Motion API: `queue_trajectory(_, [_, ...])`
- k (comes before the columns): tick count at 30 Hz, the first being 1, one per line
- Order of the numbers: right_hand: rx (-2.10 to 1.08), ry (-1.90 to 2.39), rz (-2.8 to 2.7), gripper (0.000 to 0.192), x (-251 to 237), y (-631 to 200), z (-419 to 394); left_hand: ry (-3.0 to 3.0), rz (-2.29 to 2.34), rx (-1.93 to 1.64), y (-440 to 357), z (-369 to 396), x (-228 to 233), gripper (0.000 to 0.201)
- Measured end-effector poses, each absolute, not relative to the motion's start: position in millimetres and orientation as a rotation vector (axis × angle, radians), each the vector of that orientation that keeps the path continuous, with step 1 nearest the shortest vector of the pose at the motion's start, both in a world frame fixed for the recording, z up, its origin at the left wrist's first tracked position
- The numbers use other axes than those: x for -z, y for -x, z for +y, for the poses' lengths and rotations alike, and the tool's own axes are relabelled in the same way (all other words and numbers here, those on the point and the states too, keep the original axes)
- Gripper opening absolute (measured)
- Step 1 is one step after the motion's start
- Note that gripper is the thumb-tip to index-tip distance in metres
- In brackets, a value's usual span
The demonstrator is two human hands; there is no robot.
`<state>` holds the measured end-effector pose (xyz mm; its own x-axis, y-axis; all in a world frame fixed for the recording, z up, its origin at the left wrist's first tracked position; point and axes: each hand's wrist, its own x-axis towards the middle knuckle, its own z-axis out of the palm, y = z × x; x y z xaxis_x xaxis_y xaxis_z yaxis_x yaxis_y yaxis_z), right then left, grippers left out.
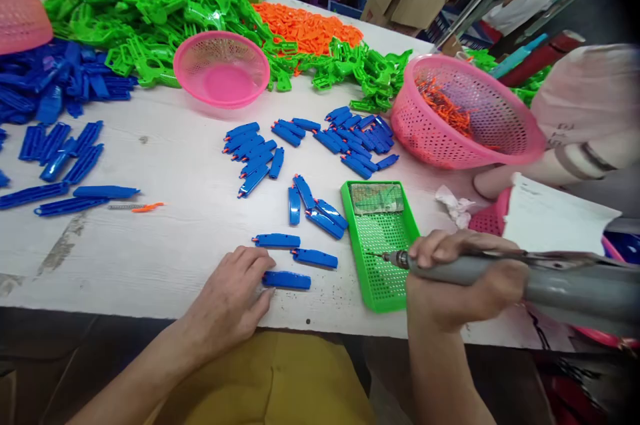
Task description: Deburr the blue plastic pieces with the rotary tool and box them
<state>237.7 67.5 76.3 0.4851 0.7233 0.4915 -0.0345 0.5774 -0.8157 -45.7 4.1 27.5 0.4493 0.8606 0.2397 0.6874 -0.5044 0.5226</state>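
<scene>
My left hand [231,298] rests on the white table [165,258] with its fingertips touching a blue plastic part [287,280] near the front edge. Two more blue parts [295,248] lie just behind it. My right hand [463,281] is closed around a grey electric screwdriver [525,278], whose bit points left over a green mesh tray [383,245]. Several further blue parts [315,208] lie beyond.
Clusters of blue parts [350,135] cover the middle. A pink basket [463,115] with orange pieces stands right, an empty pink basket [221,68] behind. Green parts [150,5], orange parts [305,25] and blue parts [55,85] are heaped at the back. Another person's arm [575,145] is at right.
</scene>
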Motion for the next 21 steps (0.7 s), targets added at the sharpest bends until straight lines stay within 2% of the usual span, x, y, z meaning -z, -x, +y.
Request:
queue_trajectory(4, [-0.492,0.931,-0.869,0.028,-66,-241,77,-2.472,1.318,-0.794,25,15,-29,0.031])
queue_trajectory(11, [-0.506,0.903,-0.890,0.017,-61,-233,80,-2.647,1.337,-0.663,-15,39,-27,0.023])
queue_trajectory(15, [-0.517,0.894,-0.893,0.017,-59,-234,79,-2.663,1.337,-0.550,-19,41,-27,0.015])
queue_trajectory(21, [-0.494,0.880,-0.903,0.012,-56,-235,78,-2.627,1.326,-0.571,-15,34,-28,0.014])
